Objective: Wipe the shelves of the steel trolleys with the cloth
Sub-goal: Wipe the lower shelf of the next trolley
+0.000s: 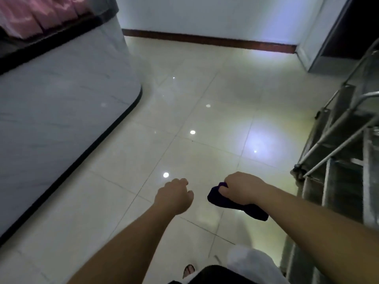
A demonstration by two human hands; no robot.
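So we've got both arms stretched out over the floor [184, 111], glossy pale tiles with ceiling lights bouncing off them. Our right hand [242, 187] is fisted around the cloth [235, 203], a dark purple one; fingers are clamped on one bunched end and the rest trails back under the wrist, hanging free in the air. Our left hand [174, 196] is just beside it, holding nothing, fingers curled in loosely, not quite a tight fist.

The trolleys [344, 144] are off on the right edge, steel frames and shelves packed close together, pretty blurry. The cloth isn't touching them, it's near but clearly apart, out over the tiles. On the left there's a grey marble-look counter [61, 103] with a black base, and something pink [37, 13] on top at the far corner. Can't tell what the pink stuff is.
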